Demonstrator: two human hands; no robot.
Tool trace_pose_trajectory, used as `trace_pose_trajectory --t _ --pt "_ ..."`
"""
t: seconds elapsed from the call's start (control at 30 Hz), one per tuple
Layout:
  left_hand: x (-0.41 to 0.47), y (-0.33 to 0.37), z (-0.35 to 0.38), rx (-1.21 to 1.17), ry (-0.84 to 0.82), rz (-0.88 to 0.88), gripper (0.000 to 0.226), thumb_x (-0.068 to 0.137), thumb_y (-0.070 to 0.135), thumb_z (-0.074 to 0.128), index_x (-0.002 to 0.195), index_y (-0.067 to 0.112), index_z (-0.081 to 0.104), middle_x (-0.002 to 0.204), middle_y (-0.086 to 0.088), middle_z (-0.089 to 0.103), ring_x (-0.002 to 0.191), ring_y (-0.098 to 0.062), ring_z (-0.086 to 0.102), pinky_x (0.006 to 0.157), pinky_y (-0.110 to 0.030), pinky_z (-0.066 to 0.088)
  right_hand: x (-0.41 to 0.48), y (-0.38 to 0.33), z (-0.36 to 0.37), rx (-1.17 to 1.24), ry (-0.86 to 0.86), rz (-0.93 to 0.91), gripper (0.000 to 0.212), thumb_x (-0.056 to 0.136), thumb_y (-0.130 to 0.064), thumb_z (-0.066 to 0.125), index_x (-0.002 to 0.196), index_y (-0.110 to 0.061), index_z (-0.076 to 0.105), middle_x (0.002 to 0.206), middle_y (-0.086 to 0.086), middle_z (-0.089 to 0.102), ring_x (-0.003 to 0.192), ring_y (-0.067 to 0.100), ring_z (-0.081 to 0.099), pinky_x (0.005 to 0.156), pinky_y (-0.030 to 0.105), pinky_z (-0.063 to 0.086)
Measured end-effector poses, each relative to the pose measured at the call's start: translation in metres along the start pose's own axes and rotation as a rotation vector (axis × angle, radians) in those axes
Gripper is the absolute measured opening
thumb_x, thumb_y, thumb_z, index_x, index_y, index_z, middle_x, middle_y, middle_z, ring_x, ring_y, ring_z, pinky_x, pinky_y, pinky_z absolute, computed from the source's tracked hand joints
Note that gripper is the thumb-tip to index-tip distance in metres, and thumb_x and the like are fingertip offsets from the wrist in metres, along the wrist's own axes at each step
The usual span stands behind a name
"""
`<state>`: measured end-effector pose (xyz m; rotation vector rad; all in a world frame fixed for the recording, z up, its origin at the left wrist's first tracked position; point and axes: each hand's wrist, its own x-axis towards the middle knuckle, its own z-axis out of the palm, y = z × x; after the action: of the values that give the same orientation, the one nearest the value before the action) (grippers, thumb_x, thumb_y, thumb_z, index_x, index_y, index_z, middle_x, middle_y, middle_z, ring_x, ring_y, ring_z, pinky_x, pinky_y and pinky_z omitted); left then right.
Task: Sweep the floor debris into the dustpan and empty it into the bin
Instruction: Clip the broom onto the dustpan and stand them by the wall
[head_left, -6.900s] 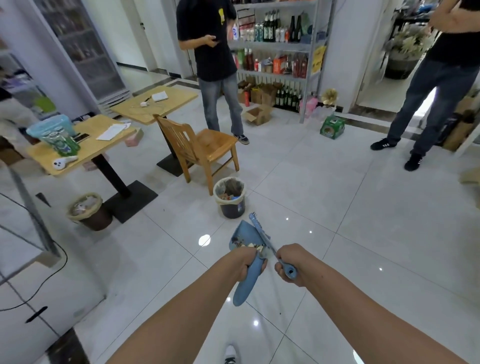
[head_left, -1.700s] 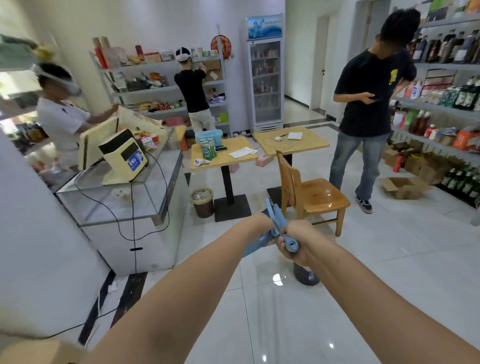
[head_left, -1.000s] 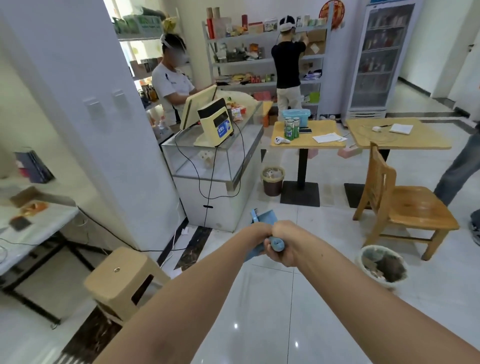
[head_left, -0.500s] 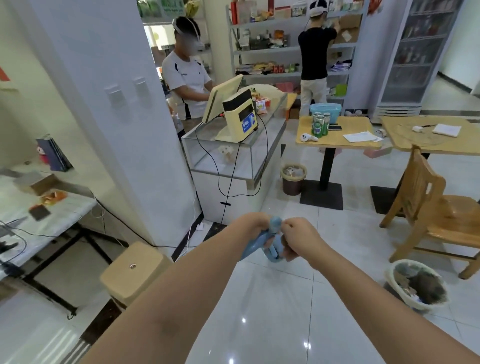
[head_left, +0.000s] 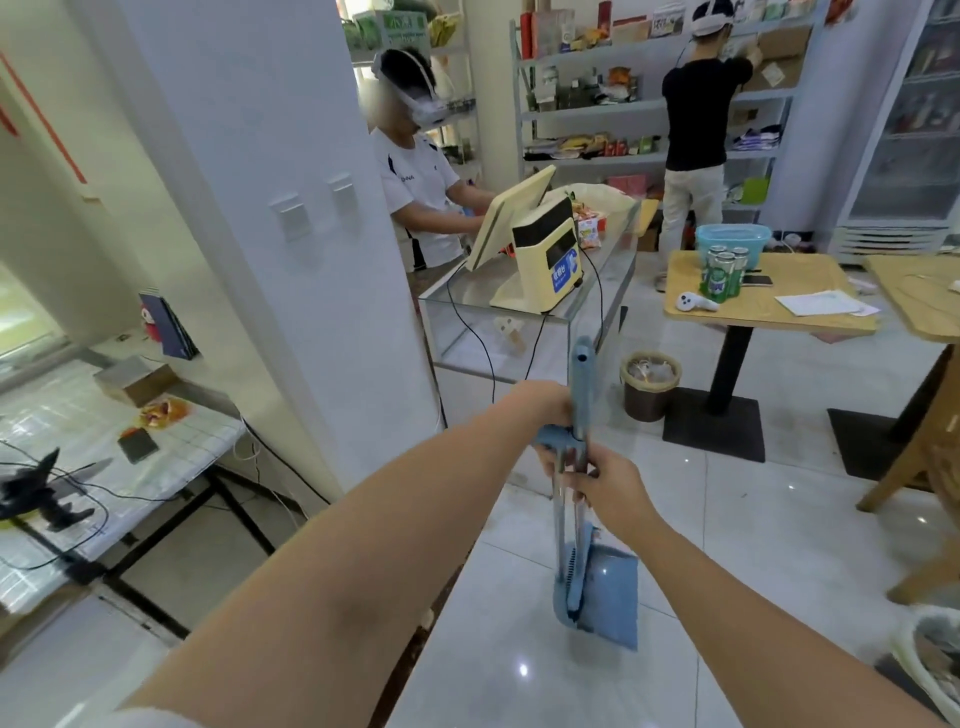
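On the glossy white tile floor (head_left: 779, 545) of a small shop, we now hang the blue dustpan (head_left: 602, 597) upright, left hand (head_left: 545, 410) and right hand (head_left: 613, 483) clamped on its handle, no longer bunched together, bin (head_left: 914, 639) at right.

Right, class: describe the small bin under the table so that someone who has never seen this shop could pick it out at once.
Find the wooden table carrying the green cans, right of the glass counter. On the floor beside its black base stands the small bin. It is dark brown with a pale liner folded over the rim, unlike the white-rimmed bin at the lower right edge.
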<state>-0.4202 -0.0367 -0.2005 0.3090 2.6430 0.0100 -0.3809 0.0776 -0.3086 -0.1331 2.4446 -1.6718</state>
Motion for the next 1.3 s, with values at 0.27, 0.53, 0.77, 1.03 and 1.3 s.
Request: trace_pose_trajectory --t 0.27,0.53,0.77,1.03,1.3 --pt "0.071 -0.069 -0.043 -0.077 0.147 -0.101 0.029 0.085 0.008 0.057 0.056 0.008 0.056 0.059 -0.006 0.058 0.057 -0.023 0.057 0.069 -0.032 0.054 0.094 -0.023 0.027 -0.061 -0.027 -0.082 0.02 0.081 -0.014 0.073 0.094 -0.026 0.065 0.086 -0.005 0.067 0.082 0.013 0.064 0.072 0.026 0.051" --pt "0.123 -0.139 -0.082 -0.05 0.324 -0.273 0.012 0.082 0.01 0.058 0.092 0.013 0.062 0.091 -0.005 0.066 0.089 -0.027 0.064 0.079 -0.038 0.055 0.216 -0.048 0.063 -0.096 -0.221 -0.123 0.019 0.073 -0.037 0.078 0.088 -0.029 0.07 0.084 -0.006 0.073 0.084 0.016 0.067 0.08 0.036 0.056" --pt "0.153 -0.201 -0.021 -0.546 1.428 -0.517 0.04 0.081 0.003 0.051 0.119 0.014 0.056 0.12 -0.002 0.052 0.109 -0.017 0.051 0.094 -0.033 0.045 0.285 -0.071 0.11 -0.096 -0.311 -0.179 0.015 0.085 -0.025 0.068 0.072 -0.029 0.06 0.071 -0.008 0.064 0.069 0.012 0.059 0.057 0.023 0.043" --pt "0.198 -0.226 0.02 -1.335 1.066 -0.583 0.075 0.072 0.04 0.073 0.135 0.02 0.038 0.132 0.008 0.041 0.125 -0.009 0.045 0.107 -0.031 0.04 0.336 -0.065 0.148 -0.23 -0.349 -0.217 0.014 0.088 -0.013 0.056 0.079 -0.023 0.054 0.07 -0.011 0.052 0.061 0.001 0.047 0.056 0.016 0.038" --pt "0.251 -0.283 0.038 -1.33 0.796 -0.436 0.041 0.077 0.034 0.078 0.108 0.014 0.059 0.105 -0.002 0.07 0.098 -0.018 0.068 0.087 -0.034 0.056 0.388 -0.039 0.171 -0.211 -0.394 -0.06 0.02 0.083 -0.004 0.048 0.082 -0.012 0.066 0.061 0.008 0.063 0.058 0.025 0.062 0.057 0.036 0.055"
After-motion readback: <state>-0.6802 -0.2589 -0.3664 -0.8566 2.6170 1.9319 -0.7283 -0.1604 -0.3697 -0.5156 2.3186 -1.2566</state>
